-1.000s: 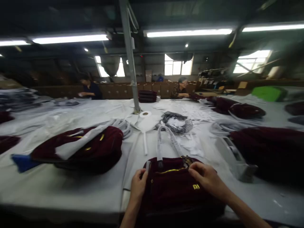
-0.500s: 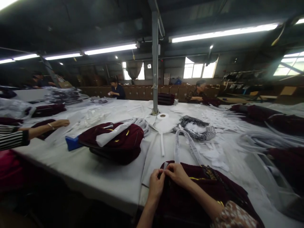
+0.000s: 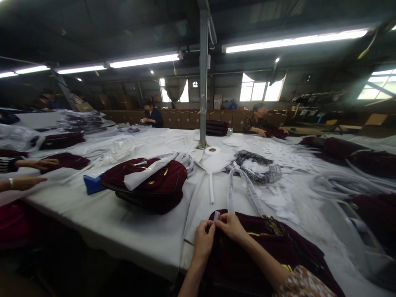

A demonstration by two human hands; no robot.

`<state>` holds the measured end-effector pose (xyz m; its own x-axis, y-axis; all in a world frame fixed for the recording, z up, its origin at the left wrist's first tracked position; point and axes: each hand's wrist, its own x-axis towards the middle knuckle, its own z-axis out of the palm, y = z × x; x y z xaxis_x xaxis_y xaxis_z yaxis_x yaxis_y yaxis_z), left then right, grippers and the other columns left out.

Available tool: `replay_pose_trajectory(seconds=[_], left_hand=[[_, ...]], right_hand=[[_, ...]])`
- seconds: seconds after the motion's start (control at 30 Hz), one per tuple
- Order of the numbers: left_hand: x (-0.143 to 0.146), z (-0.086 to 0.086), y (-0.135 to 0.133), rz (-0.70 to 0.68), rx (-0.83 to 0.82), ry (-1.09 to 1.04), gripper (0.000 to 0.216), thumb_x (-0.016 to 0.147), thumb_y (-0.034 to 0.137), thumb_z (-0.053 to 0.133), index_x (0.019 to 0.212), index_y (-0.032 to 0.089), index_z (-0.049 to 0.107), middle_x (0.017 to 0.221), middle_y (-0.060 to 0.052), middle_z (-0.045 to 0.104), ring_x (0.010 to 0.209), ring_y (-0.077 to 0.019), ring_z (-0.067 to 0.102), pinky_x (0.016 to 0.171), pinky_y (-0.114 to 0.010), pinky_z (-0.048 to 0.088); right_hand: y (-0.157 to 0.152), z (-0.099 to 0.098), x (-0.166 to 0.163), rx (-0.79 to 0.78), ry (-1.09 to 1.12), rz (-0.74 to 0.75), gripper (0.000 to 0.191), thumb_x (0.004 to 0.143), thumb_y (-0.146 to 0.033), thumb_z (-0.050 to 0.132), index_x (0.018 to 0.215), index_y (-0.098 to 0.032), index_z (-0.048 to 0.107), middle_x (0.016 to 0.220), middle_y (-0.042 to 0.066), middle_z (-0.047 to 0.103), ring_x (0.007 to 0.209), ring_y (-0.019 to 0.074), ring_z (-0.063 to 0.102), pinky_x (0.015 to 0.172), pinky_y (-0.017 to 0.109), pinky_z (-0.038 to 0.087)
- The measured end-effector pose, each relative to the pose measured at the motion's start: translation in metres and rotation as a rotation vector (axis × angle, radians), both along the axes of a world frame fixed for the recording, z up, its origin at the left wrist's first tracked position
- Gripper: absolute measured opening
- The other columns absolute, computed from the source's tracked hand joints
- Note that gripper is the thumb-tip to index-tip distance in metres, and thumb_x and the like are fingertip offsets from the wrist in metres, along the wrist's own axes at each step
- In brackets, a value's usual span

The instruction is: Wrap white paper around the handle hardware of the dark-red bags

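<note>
A dark maroon bag [image 3: 230,266] lies on the table right in front of me. At its far left corner, my left hand [image 3: 203,239] and my right hand [image 3: 230,227] meet fingertip to fingertip. Both are closed in a pinch on a small clear plastic strip [image 3: 217,215] that sticks up between them. Exactly what the strip is fixed to is hidden by the fingers. The bag's handle [image 3: 230,192], covered in whitish plastic, arches up beyond my right hand. Yellow zip trim shows beside my right forearm.
Left of me sits another maroon bag [image 3: 173,181] with a white wrap on it, beside a blue object [image 3: 92,184]. A tape roll [image 3: 212,150] and a black-and-white patterned cloth [image 3: 272,174] lie ahead. A co-worker's hands [image 3: 26,182] are at the far left; a post [image 3: 203,82] rises mid-table.
My hands stay nearly still at the bag's corner, and slightly more of the strip shows. At the far left, the co-worker's outstretched arm has drawn back, and two hands now show there.
</note>
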<state>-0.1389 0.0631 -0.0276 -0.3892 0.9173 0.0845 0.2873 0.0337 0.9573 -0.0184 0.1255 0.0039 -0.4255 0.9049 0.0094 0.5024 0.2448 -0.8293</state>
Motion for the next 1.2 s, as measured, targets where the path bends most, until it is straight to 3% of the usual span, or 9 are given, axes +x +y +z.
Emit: replay_pose_trajectory(seconds=[0.13,0.23,0.33,0.67,0.83,0.93,1.07,1.2], left_hand=[[0.005,0.003,-0.002,0.110,0.004,0.045,0.026,0.076,0.039,0.052,0.090,0.017,0.055,0.082,-0.005,0.059,0.080,-0.0204,0.056,0.077,-0.033,0.043],[0.010,0.003,-0.005,0.172,0.093,0.157,0.023,0.078,0.034,0.051,0.095,0.019,0.052,0.085,-0.004,0.054,0.083,-0.0201,0.054,0.079,-0.034,0.042],[0.013,0.003,-0.006,0.098,0.143,0.214,0.020,0.081,0.030,0.045,0.093,0.020,0.057,0.088,-0.006,0.055,0.087,-0.0206,0.053,0.083,-0.035,0.041],[0.002,-0.003,0.001,-0.056,0.071,0.150,0.024,0.082,0.033,0.042,0.090,0.018,0.058,0.089,-0.007,0.059,0.091,-0.0207,0.055,0.087,-0.036,0.042],[0.002,-0.005,0.002,-0.075,0.075,0.155,0.024,0.081,0.036,0.042,0.083,0.018,0.057,0.086,-0.007,0.059,0.089,-0.0221,0.056,0.085,-0.038,0.043],[-0.002,-0.006,0.001,-0.137,0.049,0.076,0.028,0.079,0.042,0.045,0.085,0.018,0.057,0.087,-0.007,0.061,0.089,-0.0227,0.057,0.085,-0.038,0.044],[-0.009,-0.007,0.006,-0.198,-0.020,-0.076,0.040,0.074,0.054,0.050,0.090,0.018,0.058,0.092,-0.006,0.064,0.095,-0.0233,0.059,0.084,-0.033,0.046],[-0.007,-0.008,0.009,-0.201,-0.043,-0.112,0.053,0.064,0.069,0.048,0.078,0.020,0.059,0.071,-0.001,0.063,0.072,-0.0209,0.061,0.065,-0.028,0.049]], right_hand=[[0.000,-0.003,-0.002,0.020,0.000,-0.065,0.024,0.070,-0.026,0.053,0.052,-0.012,0.059,0.047,-0.002,0.051,0.047,0.0090,0.044,0.045,0.019,0.029],[0.000,-0.005,-0.004,0.033,-0.002,-0.090,0.025,0.069,-0.025,0.054,0.048,-0.012,0.057,0.044,-0.002,0.048,0.046,0.0087,0.042,0.045,0.019,0.029],[-0.002,-0.005,-0.004,0.051,0.009,-0.081,0.026,0.070,-0.027,0.054,0.049,-0.012,0.057,0.045,-0.002,0.048,0.047,0.0088,0.042,0.046,0.020,0.029],[-0.006,-0.002,0.006,0.235,0.070,0.050,0.020,0.076,-0.025,0.054,0.060,-0.014,0.061,0.057,-0.001,0.058,0.056,0.0114,0.051,0.055,0.020,0.035],[-0.004,-0.001,0.007,0.195,0.103,0.008,0.009,0.073,-0.019,0.057,0.071,-0.014,0.065,0.062,-0.001,0.061,0.058,0.0117,0.052,0.055,0.020,0.036],[-0.006,-0.001,0.006,0.205,0.069,0.044,0.014,0.073,-0.018,0.056,0.063,-0.014,0.065,0.057,-0.001,0.060,0.056,0.0109,0.051,0.053,0.019,0.034],[-0.005,-0.007,0.004,0.202,0.052,-0.007,0.011,0.072,-0.017,0.058,0.068,-0.014,0.068,0.060,-0.001,0.063,0.059,0.0115,0.054,0.055,0.019,0.036],[0.000,-0.008,0.009,0.156,0.093,0.066,0.010,0.069,-0.015,0.059,0.065,-0.015,0.068,0.055,-0.004,0.056,0.054,0.0095,0.050,0.050,0.017,0.033]])
